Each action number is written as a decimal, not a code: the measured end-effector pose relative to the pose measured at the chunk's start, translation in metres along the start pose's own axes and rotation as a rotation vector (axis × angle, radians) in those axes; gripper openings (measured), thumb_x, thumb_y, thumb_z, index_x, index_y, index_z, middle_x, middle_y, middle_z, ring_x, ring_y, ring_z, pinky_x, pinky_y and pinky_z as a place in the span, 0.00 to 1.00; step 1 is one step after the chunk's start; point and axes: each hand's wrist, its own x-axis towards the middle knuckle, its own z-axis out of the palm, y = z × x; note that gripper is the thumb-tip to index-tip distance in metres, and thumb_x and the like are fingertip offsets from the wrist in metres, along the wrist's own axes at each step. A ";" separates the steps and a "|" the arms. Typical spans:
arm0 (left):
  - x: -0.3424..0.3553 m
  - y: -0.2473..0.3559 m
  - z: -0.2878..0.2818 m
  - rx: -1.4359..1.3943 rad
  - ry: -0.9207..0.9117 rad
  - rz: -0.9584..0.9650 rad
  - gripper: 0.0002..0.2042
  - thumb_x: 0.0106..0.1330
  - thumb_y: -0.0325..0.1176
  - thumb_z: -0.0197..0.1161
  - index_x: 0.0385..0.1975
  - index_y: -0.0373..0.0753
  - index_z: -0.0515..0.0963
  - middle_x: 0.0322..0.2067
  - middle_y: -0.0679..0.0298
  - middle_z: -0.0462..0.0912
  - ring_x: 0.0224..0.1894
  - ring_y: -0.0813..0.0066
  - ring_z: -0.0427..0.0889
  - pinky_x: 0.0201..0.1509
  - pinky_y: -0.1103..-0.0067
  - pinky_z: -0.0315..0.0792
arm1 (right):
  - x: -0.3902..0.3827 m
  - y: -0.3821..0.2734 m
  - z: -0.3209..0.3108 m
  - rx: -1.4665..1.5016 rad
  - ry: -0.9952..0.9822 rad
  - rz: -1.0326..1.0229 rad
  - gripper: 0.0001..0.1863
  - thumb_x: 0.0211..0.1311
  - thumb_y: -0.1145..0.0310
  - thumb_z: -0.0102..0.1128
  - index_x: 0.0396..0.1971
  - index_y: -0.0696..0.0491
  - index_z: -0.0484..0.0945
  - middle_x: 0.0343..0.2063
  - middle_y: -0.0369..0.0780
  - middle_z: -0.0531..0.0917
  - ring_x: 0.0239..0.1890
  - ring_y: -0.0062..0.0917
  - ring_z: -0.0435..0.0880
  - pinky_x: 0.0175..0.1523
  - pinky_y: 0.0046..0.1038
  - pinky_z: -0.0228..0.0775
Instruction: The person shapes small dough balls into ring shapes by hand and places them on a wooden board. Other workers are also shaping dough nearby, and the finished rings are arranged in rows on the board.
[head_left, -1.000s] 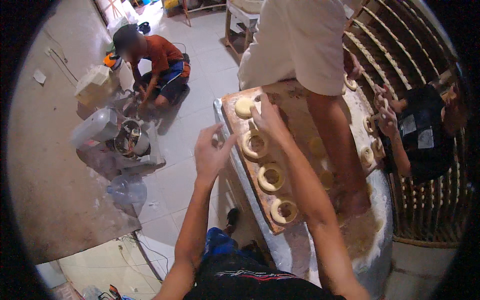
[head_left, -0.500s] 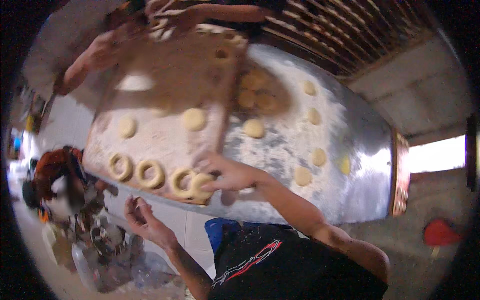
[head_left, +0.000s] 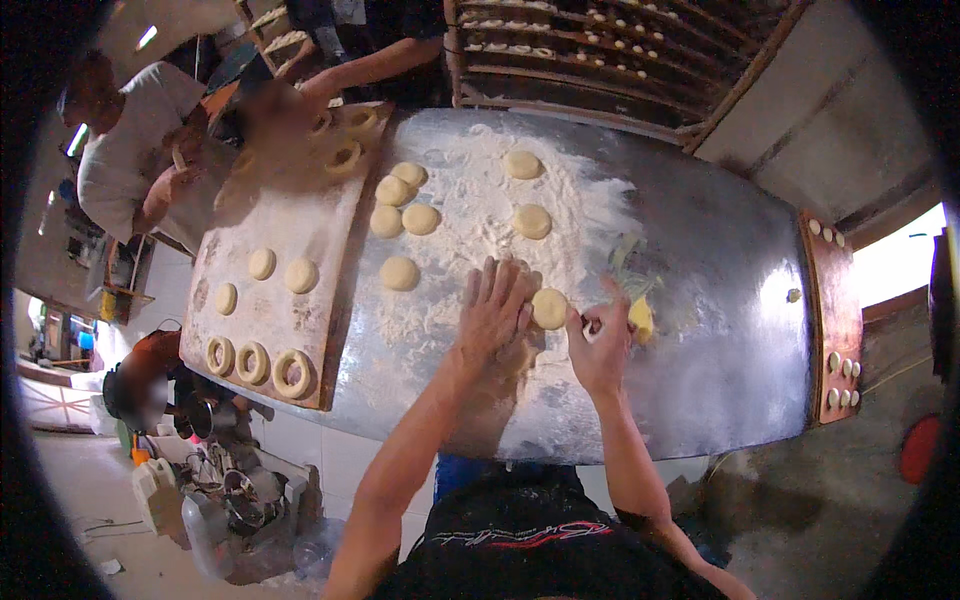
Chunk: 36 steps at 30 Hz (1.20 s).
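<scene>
A round of pale dough (head_left: 549, 309) lies on the floured metal table (head_left: 720, 330) between my two hands. My left hand (head_left: 495, 303) rests flat at its left, fingers stretched out, with the thumb side against the dough's edge. At the dough's right edge is the thumb of my right hand (head_left: 600, 345); its index finger points away and the other fingers are bent. Just beyond that hand sits a yellow lump (head_left: 642, 318), partly hidden. Farther off lie two more dough rounds (head_left: 531, 222), and several others (head_left: 421, 219) are grouped to the left.
On the left, a wooden board (head_left: 270, 325) carries dough rings (head_left: 292, 373) and small dough rounds (head_left: 301, 275). Co-workers stand at its far end, one reaching an arm (head_left: 370, 68) over it. A rack (head_left: 580, 85) stands behind the table; another board (head_left: 835, 320) leans or lies at the right end.
My right hand has left the dough ring at the board's near corner and moved right to the metal table. My left hand has come from beside the board onto the table. The view has swung.
</scene>
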 end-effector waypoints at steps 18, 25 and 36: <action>-0.013 0.057 -0.087 -1.312 0.290 -0.473 0.22 0.53 0.19 0.62 0.48 0.37 0.66 0.29 0.63 0.78 0.33 0.79 0.77 0.33 0.83 0.70 | 0.013 -0.040 -0.005 0.881 -0.516 0.336 0.18 0.62 0.67 0.61 0.48 0.55 0.68 0.41 0.37 0.76 0.41 0.19 0.75 0.45 0.23 0.70; -0.018 0.005 -0.146 -0.868 -0.045 -0.358 0.31 0.49 0.22 0.62 0.57 0.42 0.62 0.32 0.56 0.76 0.36 0.64 0.78 0.40 0.74 0.73 | 0.008 -0.068 0.018 0.514 -0.409 0.057 0.15 0.49 0.80 0.60 0.36 0.54 0.66 0.34 0.38 0.72 0.33 0.25 0.74 0.37 0.29 0.68; -0.047 -0.006 -0.125 -1.450 0.251 -0.689 0.33 0.68 0.37 0.57 0.70 0.50 0.48 0.33 0.60 0.75 0.36 0.73 0.74 0.42 0.76 0.71 | 0.019 -0.110 0.035 0.131 -0.563 -0.042 0.27 0.48 0.85 0.55 0.44 0.46 0.54 0.31 0.36 0.67 0.29 0.19 0.73 0.28 0.18 0.65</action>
